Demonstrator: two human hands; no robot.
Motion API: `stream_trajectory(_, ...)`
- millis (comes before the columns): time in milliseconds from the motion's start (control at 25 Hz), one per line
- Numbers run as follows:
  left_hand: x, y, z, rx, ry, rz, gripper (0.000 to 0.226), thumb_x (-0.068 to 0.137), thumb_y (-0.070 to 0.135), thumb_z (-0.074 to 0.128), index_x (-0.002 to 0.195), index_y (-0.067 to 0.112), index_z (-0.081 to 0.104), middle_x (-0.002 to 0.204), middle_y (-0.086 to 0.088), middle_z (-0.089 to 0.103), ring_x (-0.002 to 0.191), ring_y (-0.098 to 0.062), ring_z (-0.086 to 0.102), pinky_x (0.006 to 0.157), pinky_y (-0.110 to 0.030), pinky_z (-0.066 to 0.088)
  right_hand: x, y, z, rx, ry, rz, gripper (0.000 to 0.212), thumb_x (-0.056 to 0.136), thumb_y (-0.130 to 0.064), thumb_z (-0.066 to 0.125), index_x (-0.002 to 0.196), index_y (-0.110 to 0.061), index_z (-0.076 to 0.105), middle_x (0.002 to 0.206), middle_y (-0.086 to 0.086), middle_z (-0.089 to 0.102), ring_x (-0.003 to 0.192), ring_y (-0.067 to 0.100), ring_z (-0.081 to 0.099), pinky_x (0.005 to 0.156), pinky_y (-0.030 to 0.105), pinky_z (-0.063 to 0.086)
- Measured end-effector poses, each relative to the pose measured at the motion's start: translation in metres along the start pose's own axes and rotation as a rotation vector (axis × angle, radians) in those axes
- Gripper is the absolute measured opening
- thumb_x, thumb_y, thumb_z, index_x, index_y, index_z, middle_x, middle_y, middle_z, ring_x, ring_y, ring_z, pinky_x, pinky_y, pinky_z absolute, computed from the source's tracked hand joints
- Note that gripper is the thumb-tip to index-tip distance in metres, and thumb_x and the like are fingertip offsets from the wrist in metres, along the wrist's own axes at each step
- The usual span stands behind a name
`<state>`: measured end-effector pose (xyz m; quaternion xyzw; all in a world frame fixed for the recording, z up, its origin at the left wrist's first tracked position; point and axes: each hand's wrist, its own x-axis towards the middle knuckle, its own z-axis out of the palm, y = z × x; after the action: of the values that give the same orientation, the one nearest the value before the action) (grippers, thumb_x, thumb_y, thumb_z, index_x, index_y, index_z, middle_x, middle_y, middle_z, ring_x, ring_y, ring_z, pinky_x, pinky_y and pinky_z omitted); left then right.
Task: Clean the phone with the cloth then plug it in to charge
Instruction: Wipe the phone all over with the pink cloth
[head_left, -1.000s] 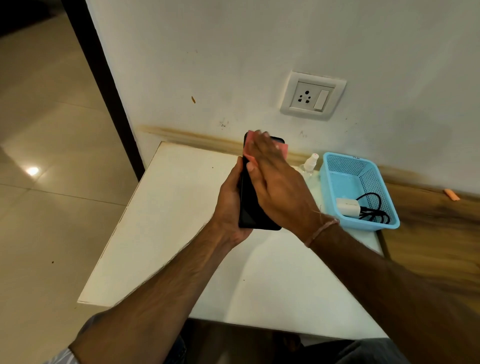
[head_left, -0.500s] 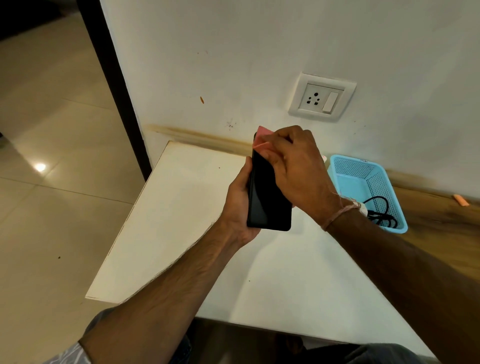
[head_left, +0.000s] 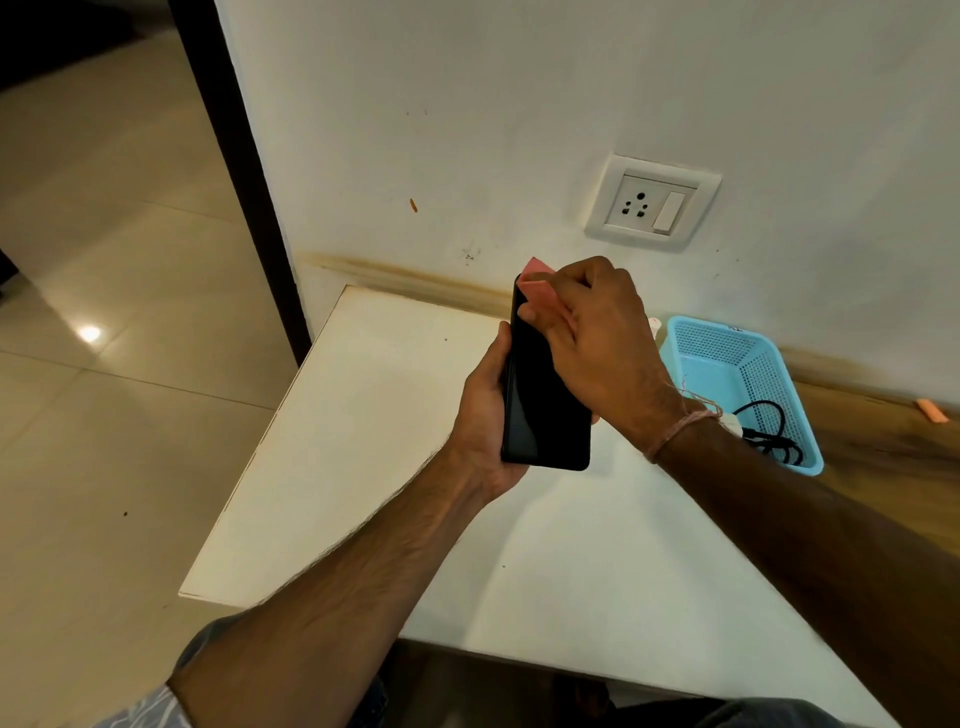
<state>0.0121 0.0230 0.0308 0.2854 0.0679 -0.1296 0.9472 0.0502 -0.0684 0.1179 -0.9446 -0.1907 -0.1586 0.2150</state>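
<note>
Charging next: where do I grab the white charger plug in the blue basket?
Pinch the white charger plug by its body, from above: the walls of the blue basket fence its sides; only the top is open. It is partly hidden.

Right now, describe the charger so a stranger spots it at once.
Find the white table by the wall. On its right end stands a blue basket. Inside lies the charger: white plug, coiled black cable, dark against the pale plastic.
</note>
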Motion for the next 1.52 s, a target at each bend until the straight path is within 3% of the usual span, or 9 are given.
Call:
stream_trajectory(200, -0.001, 0.004, 0.003, 0.007, -0.035, 0.015, 0.045, 0.101, 0.054, 0.046, 0.117, 0.022, 0.074, 0.111, -0.012, 0.073, 0.09, -0.029, 0.072, 0.078, -0.048, 0.059, 0.003, 0.009, -0.019, -0.087, -0.198, -0.377, 0.031, 0.091, -0.008, 0.059, 0.121, -0.009, 0.065, 0.117, 0.014, 0.059, 0.108, 0.032, 0.048, 0.09, 0.028, 0.034)
stream_trajectory(400, 0.0, 0.003, 0.002, 0.039, -0.023, 0.015, 0.046, 0.103, 0.053, 0.042, 0.12, 0.021, 0.071, 0.107, -0.011, 0.074, 0.088, -0.028, 0.073, 0.074, -0.044, 0.06, 0.008, 0.005, -0.013, -0.061, -0.034, -0.242, 0.028, 0.09, -0.01, 0.057, 0.116, -0.002, 0.066, 0.115, 0.018, 0.061, 0.107, 0.036, 0.051, 0.095, 0.042, 0.044)
stream_trajectory(560, 0.001, 0.008, 0.0, -0.025, -0.006, 0.007, 0.04, 0.101, 0.048, 0.05, 0.114, 0.019, 0.074, 0.102, -0.009, 0.073, 0.091, -0.025, 0.072, 0.077, -0.038, 0.059, -0.003, 0.005, 0.0, -0.045, -0.078, -0.496, 0.03, 0.083, 0.004, 0.062, 0.112, -0.001, 0.068, 0.115, 0.015, 0.065, 0.106, 0.036, 0.055, 0.091, 0.04, 0.045)
stream_trajectory(720, 0.002, 0.004, -0.001, 0.027, 0.001, 0.015, 0.047, 0.102, 0.052, 0.042, 0.108, 0.024, 0.079, 0.103, -0.009, 0.076, 0.086, -0.026, 0.074, 0.074, -0.042, 0.061, 0.0, 0.006, 0.0, 0.039, 0.019, -0.145, 0.03, 0.093, -0.008, 0.056, 0.122, -0.004, 0.062, 0.123, 0.016, 0.061, 0.116, 0.034, 0.052, 0.101, 0.031, 0.032)
stream_trajectory(840, 0.002, 0.009, -0.003, -0.042, 0.013, 0.014, 0.044, 0.101, 0.048, 0.05, 0.121, 0.016, 0.073, 0.113, -0.011, 0.073, 0.1, -0.026, 0.071, 0.089, -0.04, 0.056, -0.013, 0.002, 0.008, 0.026, -0.08, -0.357, 0.036, 0.091, 0.0, 0.055, 0.127, -0.006, 0.06, 0.132, 0.011, 0.058, 0.127, 0.026, 0.048, 0.111, 0.032, 0.031)
stream_trajectory(1000, 0.003, 0.007, -0.003, 0.024, 0.02, 0.029, 0.046, 0.102, 0.052, 0.046, 0.113, 0.02, 0.077, 0.108, -0.009, 0.075, 0.092, -0.025, 0.074, 0.079, -0.039, 0.062, -0.009, 0.003, 0.003, 0.095, -0.059, -0.106, 0.043, 0.098, -0.008, 0.049, 0.141, -0.012, 0.046, 0.147, 0.006, 0.043, 0.139, 0.021, 0.034, 0.117, 0.031, 0.019)
stream_trajectory(1120, 0.002, 0.008, -0.003, 0.022, 0.027, 0.009, 0.048, 0.101, 0.051, 0.047, 0.123, 0.016, 0.072, 0.12, -0.012, 0.072, 0.105, -0.028, 0.071, 0.093, -0.042, 0.056, -0.019, -0.001, 0.006, 0.073, -0.17, -0.249, 0.048, 0.096, 0.001, 0.045, 0.142, -0.013, 0.044, 0.15, 0.003, 0.038, 0.141, 0.016, 0.028, 0.114, 0.026, 0.019)
stream_trajectory(1360, 0.002, 0.008, -0.004, 0.051, 0.026, 0.015, 0.047, 0.101, 0.053, 0.047, 0.12, 0.019, 0.074, 0.113, -0.01, 0.074, 0.096, -0.026, 0.073, 0.082, -0.039, 0.06, -0.015, 0.001, 0.004, 0.081, -0.135, -0.147, 0.047, 0.098, -0.003, 0.044, 0.144, -0.016, 0.04, 0.151, 0.001, 0.037, 0.141, 0.017, 0.03, 0.111, 0.015, 0.011)
stream_trajectory(1520, 0.004, 0.01, -0.006, 0.037, -0.009, 0.026, 0.047, 0.101, 0.053, 0.045, 0.12, 0.02, 0.073, 0.114, -0.011, 0.074, 0.096, -0.028, 0.072, 0.081, -0.044, 0.06, -0.007, 0.011, -0.004, 0.01, -0.119, -0.127, 0.047, 0.099, -0.009, 0.046, 0.144, -0.017, 0.04, 0.149, 0.003, 0.041, 0.136, 0.024, 0.039, 0.111, 0.033, 0.028)
